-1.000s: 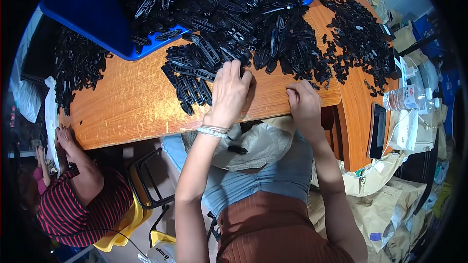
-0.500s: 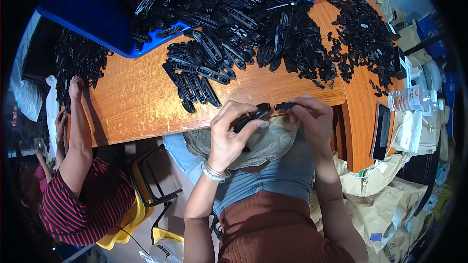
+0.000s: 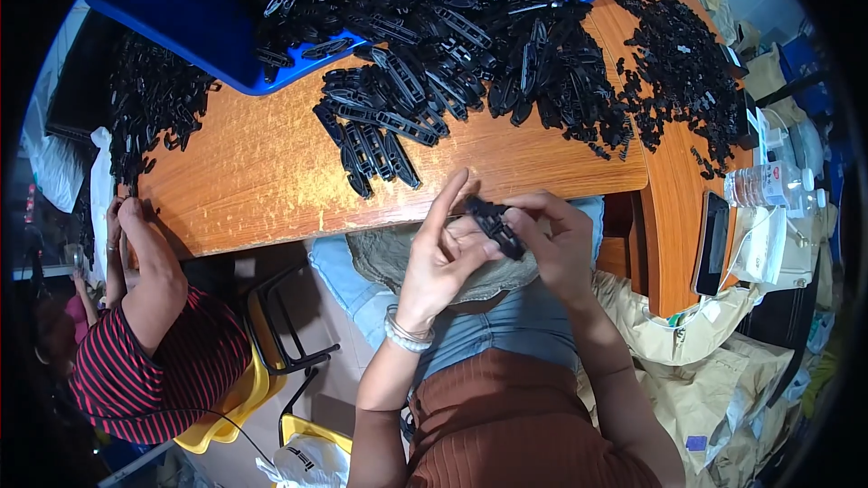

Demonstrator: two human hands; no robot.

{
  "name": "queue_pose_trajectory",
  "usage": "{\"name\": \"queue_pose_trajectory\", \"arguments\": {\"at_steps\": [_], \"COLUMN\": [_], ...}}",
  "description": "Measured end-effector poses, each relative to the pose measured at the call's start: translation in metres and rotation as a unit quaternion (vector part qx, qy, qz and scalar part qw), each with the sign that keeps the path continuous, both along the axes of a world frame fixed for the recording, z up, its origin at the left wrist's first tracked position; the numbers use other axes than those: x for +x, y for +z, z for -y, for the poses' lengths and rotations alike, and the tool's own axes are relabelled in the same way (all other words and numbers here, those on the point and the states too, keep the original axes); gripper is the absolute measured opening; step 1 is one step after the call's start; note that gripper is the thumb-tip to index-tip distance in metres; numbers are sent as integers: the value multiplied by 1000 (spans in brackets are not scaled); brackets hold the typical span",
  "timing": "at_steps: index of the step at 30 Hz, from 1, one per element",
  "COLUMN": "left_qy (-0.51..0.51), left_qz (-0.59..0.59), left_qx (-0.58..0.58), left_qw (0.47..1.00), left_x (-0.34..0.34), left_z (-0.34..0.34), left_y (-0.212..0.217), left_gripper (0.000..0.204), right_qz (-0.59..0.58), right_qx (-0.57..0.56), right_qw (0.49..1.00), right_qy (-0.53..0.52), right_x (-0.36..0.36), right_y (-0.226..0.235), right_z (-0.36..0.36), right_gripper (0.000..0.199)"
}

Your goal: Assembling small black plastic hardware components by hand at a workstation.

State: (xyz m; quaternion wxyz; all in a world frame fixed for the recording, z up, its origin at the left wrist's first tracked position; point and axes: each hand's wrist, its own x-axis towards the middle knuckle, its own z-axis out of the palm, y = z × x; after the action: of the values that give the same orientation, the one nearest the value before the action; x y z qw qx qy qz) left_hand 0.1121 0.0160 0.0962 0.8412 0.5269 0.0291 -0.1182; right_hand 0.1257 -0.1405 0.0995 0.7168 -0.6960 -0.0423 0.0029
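The black part point(image 3: 497, 229) has moved into the right hand point(image 3: 562, 251), fingers grasping it; beside them, I see the left hand point(image 3: 438, 267) released.

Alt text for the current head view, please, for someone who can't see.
A person's right hand holds a black plastic part near the edge of a wooden table, beside the partly open left hand. More black parts lie heaped in a blue bin and across the table; a co-worker in a striped top is at left.

An elongated black plastic part point(image 3: 494, 227) is held aslant midair.
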Motion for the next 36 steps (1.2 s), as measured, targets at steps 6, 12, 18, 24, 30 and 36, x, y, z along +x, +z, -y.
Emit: {"name": "queue_pose_trajectory", "arguments": {"at_steps": [6,12,18,24,30,36], "left_qy": [0,2,1,-22,36,62], "left_qz": [29,21,66,-19,0,78], "left_qx": [76,70,152,40,87,231], "left_qw": [997,997,986,999,996,968], "left_x": [-4,-5,-10,-12,-22,-26], "left_z": [-6,-6,-9,-12,-10,-7], "left_y": [0,2,-2,-18,-36,-39], "left_gripper": [27,24,12,12,18,18], "right_qz": [101,215,1,42,31,39], "right_qx": [-130,-272,-160,-188,-162,-134], "right_qw": [986,938,984,980,985,988], "right_qy": [18,-7,73,53,53,61], "right_x": [-3,-8,-12,-19,-23,-25], "right_y": [9,9,7,-14,-25,-36], "right_z": [-1,4,3,4,-4,-8], "right_gripper": [12,12,16,22,22,23]}}
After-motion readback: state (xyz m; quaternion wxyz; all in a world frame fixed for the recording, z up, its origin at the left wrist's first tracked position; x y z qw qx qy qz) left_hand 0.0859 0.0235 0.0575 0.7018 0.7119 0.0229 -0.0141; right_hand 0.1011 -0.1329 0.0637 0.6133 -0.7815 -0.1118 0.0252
